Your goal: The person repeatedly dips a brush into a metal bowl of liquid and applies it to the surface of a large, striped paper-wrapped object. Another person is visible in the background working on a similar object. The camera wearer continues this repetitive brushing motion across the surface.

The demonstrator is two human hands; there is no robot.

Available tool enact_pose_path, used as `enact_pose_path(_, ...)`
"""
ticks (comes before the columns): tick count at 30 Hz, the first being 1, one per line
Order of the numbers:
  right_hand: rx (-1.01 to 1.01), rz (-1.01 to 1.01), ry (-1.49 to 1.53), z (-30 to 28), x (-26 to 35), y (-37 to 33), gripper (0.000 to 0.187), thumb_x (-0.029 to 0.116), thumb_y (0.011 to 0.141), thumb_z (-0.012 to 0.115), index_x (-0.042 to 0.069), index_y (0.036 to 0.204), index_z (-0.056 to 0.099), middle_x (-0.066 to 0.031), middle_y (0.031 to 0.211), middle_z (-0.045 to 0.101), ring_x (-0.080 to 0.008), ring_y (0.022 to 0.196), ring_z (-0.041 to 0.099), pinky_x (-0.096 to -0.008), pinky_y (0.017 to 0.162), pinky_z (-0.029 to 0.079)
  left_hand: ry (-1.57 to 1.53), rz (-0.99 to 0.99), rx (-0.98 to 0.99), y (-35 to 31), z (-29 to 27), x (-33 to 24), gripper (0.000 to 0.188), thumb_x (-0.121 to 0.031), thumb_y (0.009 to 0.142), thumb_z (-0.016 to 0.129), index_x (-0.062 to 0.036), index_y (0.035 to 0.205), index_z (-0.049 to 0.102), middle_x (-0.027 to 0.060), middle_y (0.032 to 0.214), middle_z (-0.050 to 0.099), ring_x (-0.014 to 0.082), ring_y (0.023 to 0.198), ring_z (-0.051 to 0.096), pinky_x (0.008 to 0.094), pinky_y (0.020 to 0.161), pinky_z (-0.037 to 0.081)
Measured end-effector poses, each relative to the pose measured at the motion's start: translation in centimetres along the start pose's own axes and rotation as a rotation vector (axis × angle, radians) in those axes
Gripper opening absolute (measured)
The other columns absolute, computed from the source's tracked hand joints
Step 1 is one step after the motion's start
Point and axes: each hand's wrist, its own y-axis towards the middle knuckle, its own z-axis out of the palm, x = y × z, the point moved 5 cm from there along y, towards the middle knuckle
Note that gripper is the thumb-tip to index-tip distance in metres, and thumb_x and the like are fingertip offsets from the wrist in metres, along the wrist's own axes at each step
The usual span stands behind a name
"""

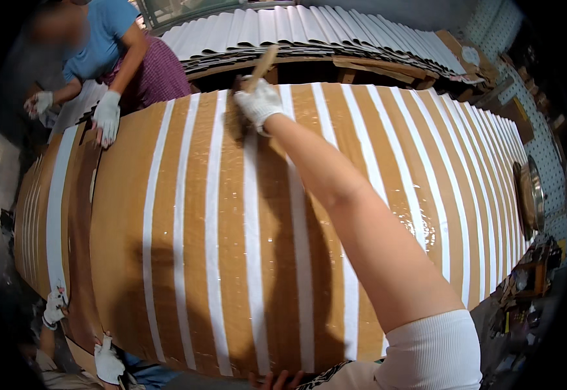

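My right hand [259, 104], in a white knit glove, is closed around the wooden handle [265, 64] of a wide brush. Its dark bristles [236, 117] touch the far part of a large brown sheet surface [231, 195] with white strips. Wet, shiny patches [420, 218] show on the brown. My right forearm reaches across the surface and shades part of it. At the near edge, the bare fingertips of my left hand [277, 380] rest slightly apart; the rest of that hand is out of the picture.
At the far left a co-worker's gloved hand [106, 118] touches a brown strip [83, 234]. Another person's gloved hands [108, 361] are at its near end. Corrugated white sheets [309, 26] are stacked behind. A round metal basin [531, 195] stands at the right edge.
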Motion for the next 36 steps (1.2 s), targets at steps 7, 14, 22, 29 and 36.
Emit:
enact_pose_path(7,-0.195,0.139,0.442,-22.8,-20.1,-1.2,0.026,0.023,0.084,0.069,0.003,0.102,0.068,-0.0082,0.089,0.069,-0.0215,0.078,0.066,-0.0384,0.07,0.053,0.03,0.116,0.143,-7.2,2.0,0.3,0.046,-0.039,0.1,0.059,-0.0284,0.145,0.053,0.011,0.138,0.05,0.0278,0.127,0.052,0.0692,0.108,0.036)
enact_pose_path(14,-0.45,0.351,0.408,-36.6,-31.4,-6.6,0.04,0.026,0.081,0.075,0.001,0.112,0.071,-0.0076,0.092,0.072,-0.0207,0.08,0.069,-0.0367,0.072,0.056,0.059,-0.073,0.035,0.2,-3.5,0.0,0.052,-0.045,0.094,0.065,-0.037,0.143,0.051,0.0055,0.151,0.036,0.032,0.141,0.034,0.0732,0.108,0.032)
enact_pose_path(22,-0.123,0.104,-0.177,-25.3,-11.4,-3.4,0.058,0.039,0.081,0.07,0.006,0.128,0.064,-0.0195,0.118,0.07,-0.0322,0.109,0.068,-0.0418,0.092,0.053,0.046,-0.073,-0.096,2.2,-4.0,-0.5,0.051,-0.055,0.093,0.064,-0.0445,0.141,0.05,0.0023,0.154,0.034,0.0316,0.148,0.025,0.0705,0.111,0.029)
enact_pose_path(29,0.151,-0.041,0.172,0.9,11.4,-9.9,0.04,0.026,0.087,0.064,0.002,0.118,0.06,-0.0228,0.111,0.067,-0.0385,0.108,0.067,-0.0449,0.094,0.054,-0.006,-0.088,-0.241,3.8,-3.7,-0.1,0.049,-0.062,0.093,0.059,-0.0473,0.139,0.053,-0.0014,0.147,0.039,0.0264,0.143,0.03,0.0647,0.109,0.029)
enact_pose_path(36,0.173,-0.058,0.123,7.7,12.9,-15.0,0.039,0.03,0.09,0.062,0.009,0.122,0.056,-0.0247,0.117,0.065,-0.0399,0.113,0.065,-0.0468,0.099,0.051,-0.026,-0.063,-0.095,2.2,-4.0,-0.4,0.054,-0.058,0.091,0.065,-0.0409,0.14,0.051,0.002,0.144,0.041,0.0273,0.138,0.034,0.0679,0.111,0.026)
